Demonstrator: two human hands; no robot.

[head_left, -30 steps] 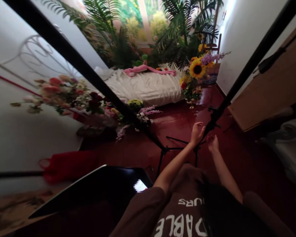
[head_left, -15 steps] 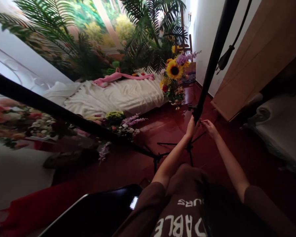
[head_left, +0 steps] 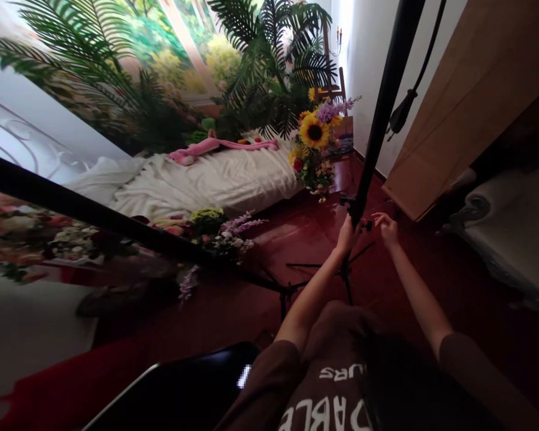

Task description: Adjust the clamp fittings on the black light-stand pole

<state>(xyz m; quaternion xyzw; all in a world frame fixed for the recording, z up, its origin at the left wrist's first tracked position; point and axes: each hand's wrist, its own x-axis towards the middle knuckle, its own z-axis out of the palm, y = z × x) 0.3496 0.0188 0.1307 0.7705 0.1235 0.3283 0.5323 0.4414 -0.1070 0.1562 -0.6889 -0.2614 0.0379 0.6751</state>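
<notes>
Left hand [head_left: 347, 235] clamped around black stand pole [head_left: 377, 137] at frame centre, right hand [head_left: 387, 229] open and apart, just beside it.

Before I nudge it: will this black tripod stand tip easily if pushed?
Probably yes: the tall black pole stands on thin tripod legs, so it looks top-heavy. The slim tube seems stiff and fairly light, so a push high up could tip it.

Both forearms extended ahead of me, my left forearm [head_left: 309, 296] and right forearm [head_left: 415, 289] angling inward toward each other. Left hand [head_left: 347, 235] raised, fingers curled closed, wrist nearly straight. Right hand [head_left: 387, 230] near it but not touching, held level with it, fingers loosely open and bent slightly at the tips
</notes>
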